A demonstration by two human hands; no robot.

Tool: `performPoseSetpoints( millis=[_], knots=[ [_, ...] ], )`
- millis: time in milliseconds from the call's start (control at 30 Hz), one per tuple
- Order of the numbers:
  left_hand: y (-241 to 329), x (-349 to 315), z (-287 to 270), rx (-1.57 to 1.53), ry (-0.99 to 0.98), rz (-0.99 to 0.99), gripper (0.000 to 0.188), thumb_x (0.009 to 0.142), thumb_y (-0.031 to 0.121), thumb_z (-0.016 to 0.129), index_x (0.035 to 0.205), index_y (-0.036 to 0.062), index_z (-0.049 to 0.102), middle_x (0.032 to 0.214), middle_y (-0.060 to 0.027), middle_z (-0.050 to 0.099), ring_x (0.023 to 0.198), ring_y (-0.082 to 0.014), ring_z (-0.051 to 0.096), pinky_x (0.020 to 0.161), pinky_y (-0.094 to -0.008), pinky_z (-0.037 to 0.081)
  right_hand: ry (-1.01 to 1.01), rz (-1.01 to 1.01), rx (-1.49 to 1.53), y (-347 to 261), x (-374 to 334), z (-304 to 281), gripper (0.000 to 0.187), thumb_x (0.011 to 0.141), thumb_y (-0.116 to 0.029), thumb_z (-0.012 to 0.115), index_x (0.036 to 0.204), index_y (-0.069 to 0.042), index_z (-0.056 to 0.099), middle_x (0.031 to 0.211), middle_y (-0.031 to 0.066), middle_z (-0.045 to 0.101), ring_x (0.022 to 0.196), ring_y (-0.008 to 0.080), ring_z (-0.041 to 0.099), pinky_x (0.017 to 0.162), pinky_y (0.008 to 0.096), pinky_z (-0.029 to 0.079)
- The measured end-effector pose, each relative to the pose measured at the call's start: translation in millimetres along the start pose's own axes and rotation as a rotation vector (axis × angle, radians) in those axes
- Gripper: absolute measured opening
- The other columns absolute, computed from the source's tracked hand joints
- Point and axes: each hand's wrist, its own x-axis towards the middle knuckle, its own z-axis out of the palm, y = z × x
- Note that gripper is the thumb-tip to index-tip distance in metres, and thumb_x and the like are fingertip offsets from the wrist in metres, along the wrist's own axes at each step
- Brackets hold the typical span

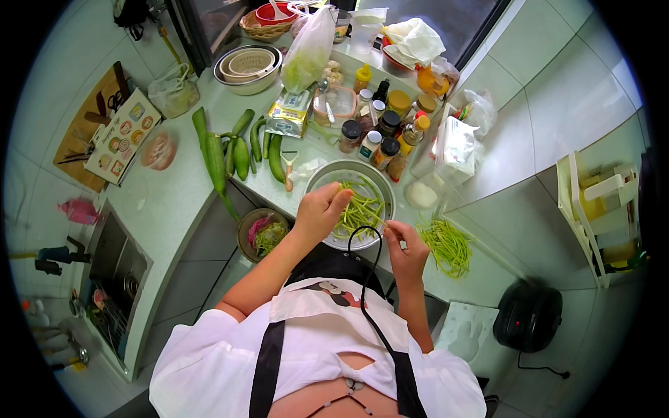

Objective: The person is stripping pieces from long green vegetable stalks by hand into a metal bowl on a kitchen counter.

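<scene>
A round metal basin stands at the counter's front edge, holding thin green vegetable stems. Over its left side, my left hand is closed, with a bit of green stem showing at the fingertips. My right hand pinches at the basin's right rim, where the end of a thin stem seems to sit between thumb and finger. To the right of this hand lies a loose pile of the same green stems on the counter. A peeler rests left of the basin.
Green gourds and cucumbers lie at left. Below the counter edge, a bin holds scraps. Seasoning jars and bottles crowd behind the basin. A sink is at far left, a black appliance at lower right. A black cord hangs before me.
</scene>
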Motion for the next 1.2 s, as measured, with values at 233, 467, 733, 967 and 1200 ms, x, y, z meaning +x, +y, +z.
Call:
performPoseSetpoints(
  millis=[233,467,733,967,1200],
  knots=[
    [11.0,4.3,-4.3,-0.057,0.125,0.121,0.043,0.09,0.02,0.057,0.127,0.0012,0.045,0.11,-0.0113,0.052,0.084,-0.0158,0.056,0.078,-0.0285,0.046,0.053,-0.012,0.007,1.0,7.7,-9.4,0.011,0.079,-0.006,0.068,0.089,-0.003,0.065,0.078,0.0096,0.066,0.064,0.0152,0.062,0.061,0.0255,0.049],
    [19.6,6.7,-2.3,0.172,0.108,0.425,0.041,0.08,0.007,0.064,0.119,0.0044,0.052,0.115,-0.014,0.055,0.092,-0.0268,0.059,0.08,-0.035,0.047,0.113,0.044,0.105,-6.1,3.4,-5.7,0.01,0.08,-0.006,0.068,0.089,-0.002,0.065,0.074,0.0074,0.065,0.062,0.0115,0.06,0.059,0.0239,0.048],
    [0.8,1.2,1.6,0.203,0.049,0.205,0.028,0.089,0.004,0.052,0.116,0.0012,0.055,0.103,-0.0144,0.062,0.093,-0.0241,0.061,0.079,-0.034,0.049,0.082,-0.07,0.067,-6.6,2.0,-6.2,0.01,0.077,-0.002,0.068,0.086,-0.002,0.064,0.073,0.0079,0.065,0.061,0.0125,0.061,0.059,0.0244,0.049],
    [3.6,-2.5,7.1,-0.469,-0.15,0.023,0.047,0.093,0.022,0.053,0.132,0.0,0.039,0.106,-0.0093,0.056,0.1,-0.018,0.055,0.09,-0.0308,0.042,0.03,-0.112,0.067,-15.1,-1.4,2.5,0.011,0.074,0.003,0.067,0.084,-0.001,0.063,0.071,0.0087,0.063,0.059,0.0152,0.061,0.057,0.0255,0.049],
    [13.6,-0.2,4.0,-0.335,-0.156,0.086,0.056,0.089,0.027,0.06,0.132,-0.0004,0.038,0.102,-0.008,0.055,0.101,-0.0163,0.053,0.09,-0.0307,0.041,-0.005,-0.172,0.018,-8.8,-0.1,2.9,0.01,0.074,0.002,0.067,0.083,-0.001,0.064,0.071,0.0095,0.062,0.058,0.0158,0.06,0.054,0.0268,0.048]
  ],
)
